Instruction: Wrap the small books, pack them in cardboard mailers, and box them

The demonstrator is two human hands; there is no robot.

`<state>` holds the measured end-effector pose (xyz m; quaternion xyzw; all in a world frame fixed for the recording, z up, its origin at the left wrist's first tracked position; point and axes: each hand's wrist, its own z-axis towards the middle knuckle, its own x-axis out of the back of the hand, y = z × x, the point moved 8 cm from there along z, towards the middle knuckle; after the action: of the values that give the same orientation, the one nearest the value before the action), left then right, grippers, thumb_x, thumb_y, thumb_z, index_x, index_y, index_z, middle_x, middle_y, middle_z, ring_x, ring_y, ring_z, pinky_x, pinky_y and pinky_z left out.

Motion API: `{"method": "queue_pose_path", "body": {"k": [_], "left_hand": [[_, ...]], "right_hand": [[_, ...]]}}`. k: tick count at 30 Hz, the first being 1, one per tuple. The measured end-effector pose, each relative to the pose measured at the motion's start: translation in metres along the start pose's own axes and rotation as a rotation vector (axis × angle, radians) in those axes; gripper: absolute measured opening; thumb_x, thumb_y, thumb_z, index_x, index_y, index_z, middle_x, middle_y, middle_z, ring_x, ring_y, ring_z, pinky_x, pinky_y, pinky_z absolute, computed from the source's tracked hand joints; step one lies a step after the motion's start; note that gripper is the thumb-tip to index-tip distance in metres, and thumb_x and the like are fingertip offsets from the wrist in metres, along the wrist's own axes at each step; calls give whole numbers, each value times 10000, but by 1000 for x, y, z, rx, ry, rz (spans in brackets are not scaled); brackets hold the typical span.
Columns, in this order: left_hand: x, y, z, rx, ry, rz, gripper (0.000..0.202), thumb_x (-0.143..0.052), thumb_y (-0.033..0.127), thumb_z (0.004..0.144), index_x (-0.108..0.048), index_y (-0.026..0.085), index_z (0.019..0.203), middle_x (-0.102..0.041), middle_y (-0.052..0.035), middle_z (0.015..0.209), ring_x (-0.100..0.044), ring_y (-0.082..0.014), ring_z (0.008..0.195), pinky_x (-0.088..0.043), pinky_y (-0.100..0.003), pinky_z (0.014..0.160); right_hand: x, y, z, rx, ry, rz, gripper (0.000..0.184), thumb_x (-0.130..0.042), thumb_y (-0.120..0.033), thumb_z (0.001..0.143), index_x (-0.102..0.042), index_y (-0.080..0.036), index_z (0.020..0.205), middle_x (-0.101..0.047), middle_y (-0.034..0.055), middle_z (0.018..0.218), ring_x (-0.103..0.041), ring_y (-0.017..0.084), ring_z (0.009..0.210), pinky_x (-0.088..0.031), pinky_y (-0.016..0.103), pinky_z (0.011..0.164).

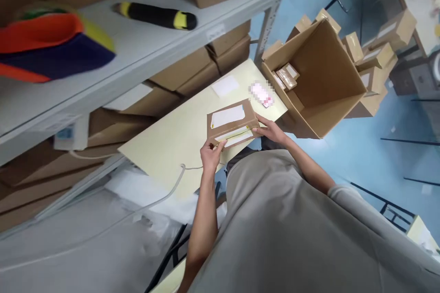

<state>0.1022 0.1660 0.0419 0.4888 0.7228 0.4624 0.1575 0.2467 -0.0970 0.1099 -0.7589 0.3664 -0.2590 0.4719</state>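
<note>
A small brown cardboard parcel (pixel 232 123) with a white label on top is held just above the near edge of a pale yellow table (pixel 172 137). My left hand (pixel 211 154) grips the parcel's near left corner with curled fingers. My right hand (pixel 271 131) holds its right end, fingers wrapped against the side. A strip of tape runs along the parcel's front face.
A large open cardboard box (pixel 323 78) with a few small parcels inside stands to the right of the table. More small boxes (pixel 374 55) pile behind it. A metal shelf (pixel 137 50) with cartons stands left. White paper (pixel 225 85) and a cable (pixel 172 187) lie on the table.
</note>
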Motion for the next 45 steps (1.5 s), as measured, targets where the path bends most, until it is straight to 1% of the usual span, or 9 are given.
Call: {"method": "queue_pose_path", "body": {"k": [8,15,22,28,32,35,37,41,45], "left_hand": [[-119,106,15,-263,-66,174,670,-954,593,711,-803,195,1228,-801,-119,1304,-759,-323,1267,-572,-494,1228],[-313,197,37,-422,-317,400,748,-939,502,850,-695,266,1516,-714,-122,1515,-706,-339,1401,-558,-472,1263],[-497,193,94,-531,-545,559,601,-719,456,1024,-632,175,1549,-618,-231,1564,-625,-414,1493,-509,-564,1303],[-612,175,165,-485,-647,552,751,-721,458,1016,-528,119,1658,-579,-266,1645,-521,-450,1612,-377,-593,1406],[-673,197,206,-545,-743,390,921,-724,593,1039,-386,112,1748,-355,-261,1859,-202,-438,1801,-139,-613,1478],[-684,220,222,-606,-725,372,954,-602,682,1089,-283,131,1800,-205,-223,1930,-65,-416,1827,-67,-629,1472],[-665,231,221,-619,-679,387,944,-541,712,1106,-269,147,1812,-187,-196,1943,-64,-400,1829,-73,-612,1476],[-575,233,184,-533,-544,435,856,-547,684,1116,-390,166,1779,-335,-197,1899,-247,-386,1800,-187,-566,1479],[-468,208,122,-401,-377,479,706,-589,600,1109,-542,197,1687,-575,-191,1751,-517,-370,1662,-355,-579,1427]], "right_hand": [[141,-7,-28,22,143,289,995,-937,-811,787,-698,-337,1628,-683,39,1681,-573,395,1619,-497,554,1361],[284,59,-30,-217,519,610,787,-721,-882,926,-759,-318,1474,-748,81,1587,-651,375,1534,-674,523,1124],[383,155,2,-481,770,588,888,-429,-936,988,-614,-320,1601,-700,115,1645,-629,384,1561,-695,532,1025],[465,207,56,-597,991,727,856,-517,-887,996,-639,-270,1576,-739,166,1543,-673,383,1459,-699,529,977],[523,208,123,-512,846,653,1023,-336,-967,1014,-551,-207,1665,-670,233,1599,-676,385,1435,-670,580,1056],[543,209,160,-612,819,608,1126,-333,-969,1010,-431,-131,1756,-636,302,1585,-634,422,1479,-636,679,1092],[535,209,171,-713,805,618,1112,-366,-910,1037,-333,-102,1801,-573,325,1641,-578,421,1550,-613,694,1128],[485,202,166,-748,677,583,1011,-377,-866,1066,-415,-130,1758,-540,324,1700,-562,391,1589,-591,682,1173],[422,193,136,-719,563,532,819,-463,-807,1080,-566,-219,1639,-566,265,1730,-560,361,1618,-570,664,1217]]}}
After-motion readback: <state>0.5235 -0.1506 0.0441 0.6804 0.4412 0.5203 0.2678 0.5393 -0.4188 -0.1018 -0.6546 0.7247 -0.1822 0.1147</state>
